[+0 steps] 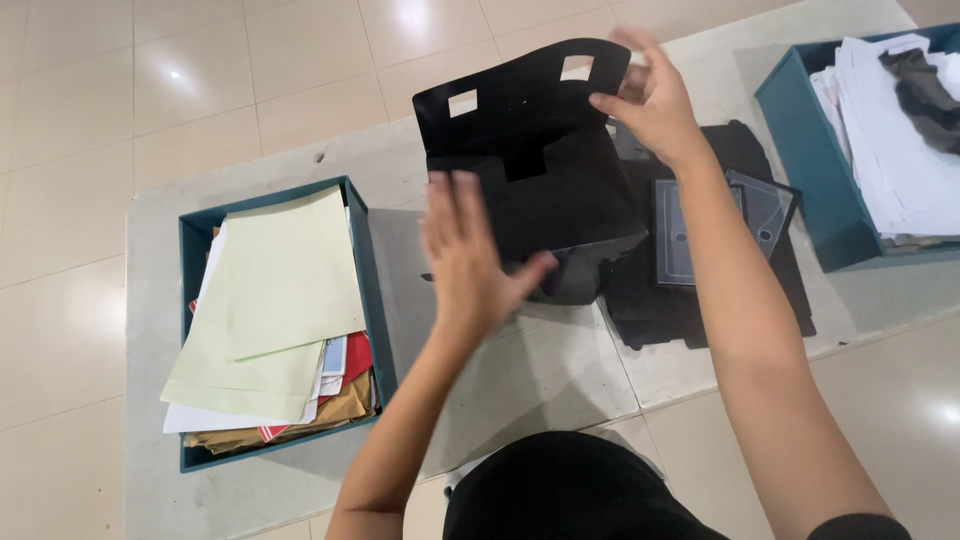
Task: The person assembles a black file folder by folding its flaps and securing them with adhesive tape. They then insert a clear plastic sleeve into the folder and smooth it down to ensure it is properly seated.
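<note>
At the middle of the grey table (560, 380), a black folded-card box (545, 190) stands upright with its flap, cut with two square holes, raised at the far side. Left hand (470, 255) lies flat against the near left face of the box with fingers spread and thumb hooked under its lower edge, while the right hand (650, 95) pinches the far right corner of the flap between thumb and fingers. Left of the box sits a teal bin of loose papers (275, 320), right of it a pile of flat black cut-outs (720, 250), and at the far right a second teal bin (880, 140) with white sheets.
</note>
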